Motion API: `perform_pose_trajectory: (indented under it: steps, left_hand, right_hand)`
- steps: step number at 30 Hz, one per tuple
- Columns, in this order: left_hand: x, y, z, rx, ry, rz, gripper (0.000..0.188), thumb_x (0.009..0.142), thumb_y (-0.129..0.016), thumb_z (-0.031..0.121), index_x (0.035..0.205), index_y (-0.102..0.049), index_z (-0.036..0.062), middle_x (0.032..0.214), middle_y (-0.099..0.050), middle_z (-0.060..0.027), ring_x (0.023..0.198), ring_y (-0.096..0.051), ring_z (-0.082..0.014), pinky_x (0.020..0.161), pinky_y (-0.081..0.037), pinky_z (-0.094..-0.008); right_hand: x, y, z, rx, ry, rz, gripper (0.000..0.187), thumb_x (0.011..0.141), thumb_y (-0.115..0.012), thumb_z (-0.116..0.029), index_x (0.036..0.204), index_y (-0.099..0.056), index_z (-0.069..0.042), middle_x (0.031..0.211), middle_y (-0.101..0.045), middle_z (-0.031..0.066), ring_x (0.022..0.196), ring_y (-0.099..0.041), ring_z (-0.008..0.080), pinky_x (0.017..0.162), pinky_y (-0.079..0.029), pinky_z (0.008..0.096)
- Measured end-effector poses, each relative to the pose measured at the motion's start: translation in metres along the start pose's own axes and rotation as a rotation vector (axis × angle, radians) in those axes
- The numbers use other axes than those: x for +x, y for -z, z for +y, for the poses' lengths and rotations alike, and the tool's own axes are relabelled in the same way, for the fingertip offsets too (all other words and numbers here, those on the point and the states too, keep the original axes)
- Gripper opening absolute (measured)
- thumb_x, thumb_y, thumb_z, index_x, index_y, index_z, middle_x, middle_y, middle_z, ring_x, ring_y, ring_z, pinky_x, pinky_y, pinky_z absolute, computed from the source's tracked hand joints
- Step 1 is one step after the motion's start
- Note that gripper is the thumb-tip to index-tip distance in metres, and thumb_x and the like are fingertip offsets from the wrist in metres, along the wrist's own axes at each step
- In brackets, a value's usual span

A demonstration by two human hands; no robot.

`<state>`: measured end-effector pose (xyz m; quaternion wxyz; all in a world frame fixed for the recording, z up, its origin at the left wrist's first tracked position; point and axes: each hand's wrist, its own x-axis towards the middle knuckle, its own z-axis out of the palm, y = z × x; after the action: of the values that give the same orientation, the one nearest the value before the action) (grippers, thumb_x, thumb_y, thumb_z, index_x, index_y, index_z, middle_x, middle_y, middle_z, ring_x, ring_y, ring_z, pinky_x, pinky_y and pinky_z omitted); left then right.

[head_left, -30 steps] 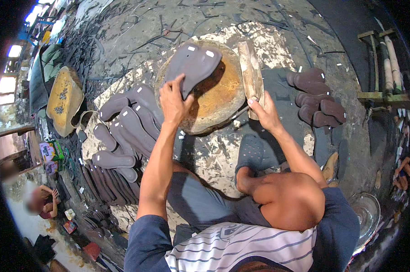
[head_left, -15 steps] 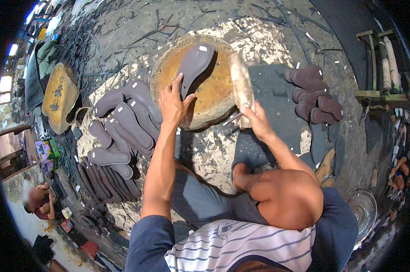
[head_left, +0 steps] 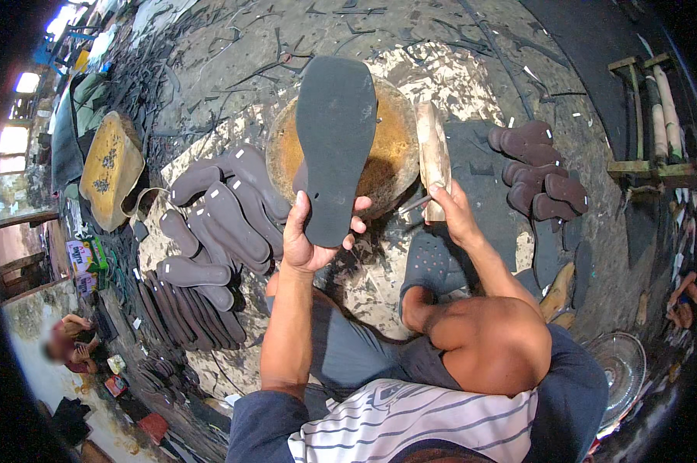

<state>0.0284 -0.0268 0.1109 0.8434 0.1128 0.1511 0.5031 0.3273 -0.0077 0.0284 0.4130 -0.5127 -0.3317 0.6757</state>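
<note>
My left hand (head_left: 311, 239) grips the heel end of a dark grey sandal sole (head_left: 337, 139), thumb on one side and fingertips round the other. The sole is raised over a round wooden block (head_left: 402, 147), toe end pointing away. A small dark hole shows near its heel. In my right hand (head_left: 455, 212) is a pale, worn wooden club (head_left: 433, 147), held upright beside the block. A thin metal rod (head_left: 416, 204) sticks out leftward from the same hand; its far end shows no clear detail.
Brown soles (head_left: 236, 212) lie loosely piled left of the block, with a stacked row (head_left: 190, 316) nearer me. More soles (head_left: 545, 166) sit on a dark mat at right. A yellowish wooden slab (head_left: 111, 170) stands far left. Offcuts litter the floor; another person (head_left: 74, 343) sits lower left.
My left hand has lifted the sole off the block toward me and turned it, so its dark grey face now shows. The club and rod stay in my right hand, shifted slightly right.
</note>
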Motion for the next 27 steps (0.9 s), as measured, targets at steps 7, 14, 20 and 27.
perform_pose_trajectory:
  steps: [7,14,20,27]
  left_hand:
    - [0.003,0.018,-0.002,0.504,-0.034,0.234,0.072,0.106,-0.049,0.052,0.155,-0.037,0.0012,0.136,-0.061,-0.0234,0.102,-0.070,-0.0279,0.076,-0.061,-0.0349]
    - [-0.006,0.027,-0.030,0.534,0.127,0.279,0.077,0.101,-0.058,0.053,0.154,-0.036,0.0023,0.129,-0.064,-0.0231,0.102,-0.072,-0.0280,0.072,-0.062,-0.0324]
    - [-0.012,0.032,-0.049,0.994,-0.221,0.453,0.073,0.098,-0.068,0.037,0.156,-0.037,0.0045,0.143,-0.054,-0.0185,0.122,-0.057,-0.0224,0.104,-0.045,-0.0383]
    - [-0.027,-0.006,-0.055,2.075,-0.446,0.573,0.073,0.087,-0.081,0.019,0.151,-0.048,0.0113,0.133,-0.053,-0.0202,0.130,-0.047,-0.0369,0.111,-0.038,-0.0449]
  right_hand:
    - [-0.007,0.007,-0.005,0.016,-0.061,0.059,0.040,0.103,-0.060,-0.033,0.128,-0.050,-0.004,0.088,-0.064,0.0068,0.068,-0.067,0.0162,0.056,-0.056,0.0311]
    - [-0.009,0.012,-0.012,-0.072,0.080,0.046,0.045,0.103,-0.061,-0.030,0.136,-0.049,-0.001,0.096,-0.064,0.0073,0.079,-0.066,0.0131,0.065,-0.056,0.0273]
    - [0.043,-0.026,-0.038,-0.683,0.137,0.079,0.065,0.094,-0.069,-0.047,0.134,-0.055,0.003,0.127,-0.065,0.0255,0.117,-0.063,0.0374,0.103,-0.046,0.0430]
    - [0.037,-0.066,-0.084,-0.400,0.394,-0.007,0.062,0.096,-0.073,-0.034,0.140,-0.051,0.004,0.128,-0.065,0.0187,0.116,-0.064,0.0269,0.103,-0.049,0.0384]
